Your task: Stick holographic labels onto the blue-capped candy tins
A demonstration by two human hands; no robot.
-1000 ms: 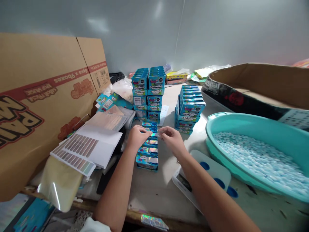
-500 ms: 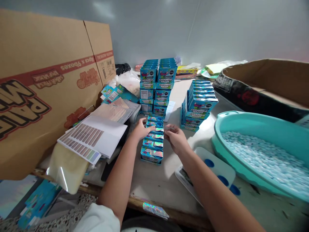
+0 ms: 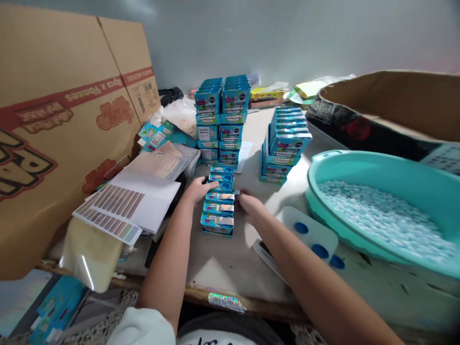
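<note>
A row of small blue candy boxes [image 3: 218, 207] marked "Caramelo Macizo" runs away from me on the table. The nearer ones show shiny silver strips on top; the farther ones show blue round shapes. My left hand [image 3: 197, 190] is closed around the row's left side, its thumb lying across the top of a box. On the other side, my right hand [image 3: 250, 205] is closed, fingertips pinched against the right end of a silver-topped box. What the pinch holds is too small to make out.
Taller stacks of blue boxes [image 3: 232, 117] stand behind the row, with another stack [image 3: 283, 148] to the right. A turquoise basin [image 3: 323, 165] holds many wrapped candies. Left are papers [image 3: 158, 196] and a large carton [image 3: 72, 57]. A pale tray [image 3: 287, 215] carries blue round pieces.
The camera view has shifted, moving everything left and slightly up. My right hand's fingers have drawn in closer. A box farther back shows a blue round shape where a silver strip was.
</note>
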